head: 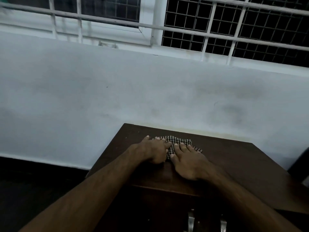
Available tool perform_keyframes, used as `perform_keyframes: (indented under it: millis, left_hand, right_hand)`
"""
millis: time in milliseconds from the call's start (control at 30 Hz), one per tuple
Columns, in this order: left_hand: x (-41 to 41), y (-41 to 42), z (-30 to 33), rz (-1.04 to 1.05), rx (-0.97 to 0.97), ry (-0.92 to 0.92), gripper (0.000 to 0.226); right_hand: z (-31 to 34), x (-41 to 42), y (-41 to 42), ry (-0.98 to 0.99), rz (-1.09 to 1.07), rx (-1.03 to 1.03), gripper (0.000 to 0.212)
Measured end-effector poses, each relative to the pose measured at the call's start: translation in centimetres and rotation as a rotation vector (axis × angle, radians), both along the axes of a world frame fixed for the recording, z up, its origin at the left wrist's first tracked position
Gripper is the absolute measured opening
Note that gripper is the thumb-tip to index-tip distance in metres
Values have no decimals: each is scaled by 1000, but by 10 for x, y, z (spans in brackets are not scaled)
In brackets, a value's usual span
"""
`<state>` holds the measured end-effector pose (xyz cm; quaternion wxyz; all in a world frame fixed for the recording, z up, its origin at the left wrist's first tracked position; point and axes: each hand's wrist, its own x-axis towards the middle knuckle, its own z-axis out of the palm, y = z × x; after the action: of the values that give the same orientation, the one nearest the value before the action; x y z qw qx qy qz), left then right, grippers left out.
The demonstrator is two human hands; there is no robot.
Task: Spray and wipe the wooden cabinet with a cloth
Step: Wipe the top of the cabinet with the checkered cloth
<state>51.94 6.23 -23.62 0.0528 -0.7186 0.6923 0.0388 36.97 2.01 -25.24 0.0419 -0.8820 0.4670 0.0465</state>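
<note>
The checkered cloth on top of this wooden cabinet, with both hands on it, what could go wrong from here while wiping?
1. The checkered cloth lies bunched under the left hand and right hand, so it may wipe only a narrow strip and leave streaks.
2. It sits near the back of the wooden cabinet, close to the white wall; a forward stroke could smear that wall.
3. The light is dim, so missed patches on the dark top may go unnoticed.

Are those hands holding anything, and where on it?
Both press the checked cloth onto the cabinet top: left hand on its left edge, right hand flat across its near middle. No closed grip shows.
</note>
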Motion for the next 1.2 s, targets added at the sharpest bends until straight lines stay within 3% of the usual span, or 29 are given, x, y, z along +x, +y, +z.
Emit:
perform_keyframes:
  millis: [233,367,500,767,933,1100,1200]
  left_hand:
    - [-15,102,-5,-44,-29,-89,58]
    - [0,100,3,-3,-6,-26,55]
    - [19,89,-1,58,-42,-4,54]
    - [38,133,-20,30,-110,100,52]
    - [54,124,-13,130,-116,62,53]
    - [73,150,-19,77,-135,63,52]
    - [88,159,-18,93,-139,93,51]
  right_hand:
    - [4,-36,102,6,130,-71,61]
    - [9,-11,87,25,167,-118,61]
    - [10,24,66,1,136,-6,62]
    - [-2,11,119,-115,181,-17,61]
    - [9,56,106,-70,139,29,63]
    - [4,60,145,-28,166,-116,64]
    - [8,72,150,-23,162,-90,65]
